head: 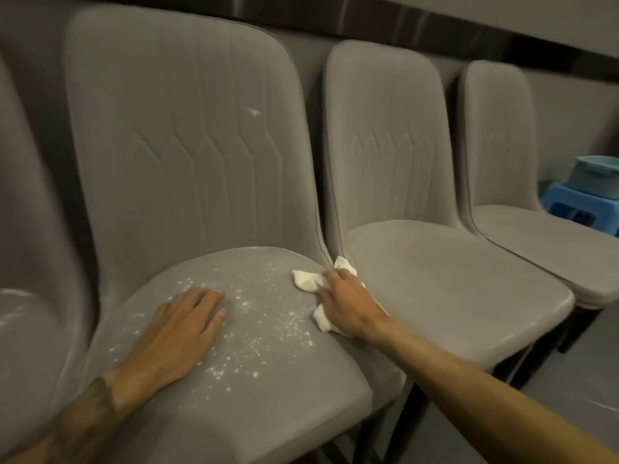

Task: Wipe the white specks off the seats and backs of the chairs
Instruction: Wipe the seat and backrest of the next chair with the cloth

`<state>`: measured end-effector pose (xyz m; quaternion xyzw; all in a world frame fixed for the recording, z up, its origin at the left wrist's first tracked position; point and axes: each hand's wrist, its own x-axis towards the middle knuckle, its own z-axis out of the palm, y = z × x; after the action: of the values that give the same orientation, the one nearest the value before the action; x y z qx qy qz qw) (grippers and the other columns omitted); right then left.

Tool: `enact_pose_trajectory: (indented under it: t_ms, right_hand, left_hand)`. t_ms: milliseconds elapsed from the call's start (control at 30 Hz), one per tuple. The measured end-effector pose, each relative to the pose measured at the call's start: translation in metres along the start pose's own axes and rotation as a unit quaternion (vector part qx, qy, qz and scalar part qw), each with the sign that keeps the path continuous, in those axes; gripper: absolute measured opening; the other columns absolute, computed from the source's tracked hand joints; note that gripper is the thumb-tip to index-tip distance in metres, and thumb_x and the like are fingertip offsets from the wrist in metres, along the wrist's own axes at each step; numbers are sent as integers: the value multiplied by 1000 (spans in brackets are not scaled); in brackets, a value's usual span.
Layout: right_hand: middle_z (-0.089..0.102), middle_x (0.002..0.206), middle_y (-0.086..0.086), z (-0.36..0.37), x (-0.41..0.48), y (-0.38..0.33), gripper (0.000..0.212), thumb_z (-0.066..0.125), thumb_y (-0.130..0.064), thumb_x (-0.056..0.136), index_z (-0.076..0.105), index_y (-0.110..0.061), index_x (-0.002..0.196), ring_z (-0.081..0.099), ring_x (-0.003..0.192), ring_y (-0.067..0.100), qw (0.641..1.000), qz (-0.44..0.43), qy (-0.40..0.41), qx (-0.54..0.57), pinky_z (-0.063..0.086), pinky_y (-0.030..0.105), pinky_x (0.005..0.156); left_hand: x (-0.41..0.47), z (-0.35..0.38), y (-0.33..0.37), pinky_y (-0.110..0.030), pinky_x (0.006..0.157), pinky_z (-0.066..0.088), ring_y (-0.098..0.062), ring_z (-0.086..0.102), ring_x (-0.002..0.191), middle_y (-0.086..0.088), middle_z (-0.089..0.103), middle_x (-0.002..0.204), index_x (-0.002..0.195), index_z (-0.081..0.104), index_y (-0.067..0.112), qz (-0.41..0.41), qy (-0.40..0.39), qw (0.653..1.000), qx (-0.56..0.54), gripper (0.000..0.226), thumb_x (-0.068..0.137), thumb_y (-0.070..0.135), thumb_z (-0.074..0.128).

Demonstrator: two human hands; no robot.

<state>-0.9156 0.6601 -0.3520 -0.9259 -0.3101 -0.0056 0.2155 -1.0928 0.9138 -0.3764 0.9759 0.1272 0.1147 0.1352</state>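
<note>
A grey upholstered chair stands right in front of me, its seat (pixel 254 390) scattered with white specks (pixel 268 326). One white mark (pixel 254 111) sits on its back (pixel 174 135). My left hand (pixel 181 333) lies flat and open on the seat's left half, fingers together. My right hand (pixel 348 303) presses a crumpled white cloth (pixel 310 281) onto the seat's right edge, beside the neighbouring chair. Part of the cloth is hidden under that hand.
A second grey chair (pixel 445 289) and a third (pixel 536 236) stand in a row to the right. Another chair's seat (pixel 20 329) shows at the left edge, with faint white marks. A blue stool (pixel 569 202) carrying a teal tub (pixel 596 172) is at far right.
</note>
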Motion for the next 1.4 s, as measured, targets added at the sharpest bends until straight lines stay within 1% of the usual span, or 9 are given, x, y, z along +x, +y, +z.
enact_pose_trajectory:
  t_ms: [100, 333, 567, 833, 933, 1100, 1233, 1300, 1400]
  right_hand:
    - [60, 122, 13, 4, 8, -9, 32, 37, -25, 106, 62, -7, 111, 51, 121, 32, 999, -27, 16, 27, 43, 41, 96]
    - [55, 134, 11, 37, 59, -43, 31, 47, -26, 103, 59, -13, 129, 52, 121, 30, 987, -152, -53, 21, 41, 37, 101]
    - [48, 140, 14, 47, 108, -21, 33, 42, -14, 100, 55, -6, 129, 50, 125, 32, 994, -107, -36, 9, 40, 38, 107]
    - [33, 158, 10, 63, 113, -55, 43, 40, -27, 106, 40, -12, 147, 32, 144, 29, 971, -211, -109, 39, 27, 40, 118]
    - [33, 156, 14, 52, 118, -30, 50, 38, -20, 105, 30, -9, 153, 37, 140, 32, 983, -160, -91, 18, 31, 40, 116]
    - [36, 152, 18, 67, 127, -57, 47, 39, -11, 101, 39, -4, 147, 40, 137, 35, 993, -100, -57, -15, 34, 40, 113]
    - [29, 162, 10, 86, 121, -92, 48, 41, -22, 106, 37, -9, 152, 28, 148, 27, 978, -192, -84, 12, 23, 38, 121]
    - [38, 157, 8, 83, 115, -83, 42, 43, -25, 105, 47, -16, 146, 38, 142, 25, 972, -217, -87, 6, 32, 38, 117]
    - [58, 139, 11, 58, 116, -48, 32, 46, -29, 104, 65, -29, 130, 57, 120, 20, 984, -172, -36, 9, 44, 24, 93]
  left_hand:
    - [-11, -9, -11, -34, 113, 31, -14, 45, 132, 12, 44, 144, 144, 45, 35, -46, 11, 999, -1, 44, 107, 51, 29]
    - [-40, -25, -42, -39, 117, 32, -17, 44, 136, 9, 45, 148, 145, 46, 34, -119, 33, 992, 33, 50, 104, 56, 28]
    - [-42, -33, -71, -41, 108, 36, -17, 50, 128, 9, 50, 139, 138, 52, 32, -175, 51, 981, 61, 55, 100, 59, 24]
    - [-46, -35, -81, -35, 107, 34, -4, 47, 120, 18, 45, 137, 135, 56, 35, -154, 38, 985, 62, 54, 104, 63, 22]
    - [-46, -39, -89, -33, 109, 33, 1, 45, 119, 22, 42, 135, 134, 54, 39, -129, 31, 989, 62, 63, 95, 70, 15]
    - [-43, -33, -102, -33, 108, 29, 4, 44, 116, 25, 41, 128, 129, 54, 44, -113, 45, 991, 59, 49, 98, 64, 21]
    - [-42, -31, -111, -34, 100, 30, 1, 48, 113, 24, 42, 123, 122, 56, 45, -102, 58, 990, 73, 46, 98, 63, 21]
    - [-39, -32, -115, -35, 96, 31, -2, 50, 110, 22, 43, 121, 118, 58, 44, -89, 62, 991, 82, 44, 98, 62, 23]
    - [-40, -29, -117, -37, 93, 33, -6, 55, 109, 20, 45, 120, 116, 61, 42, -71, 89, 990, 89, 39, 101, 55, 27]
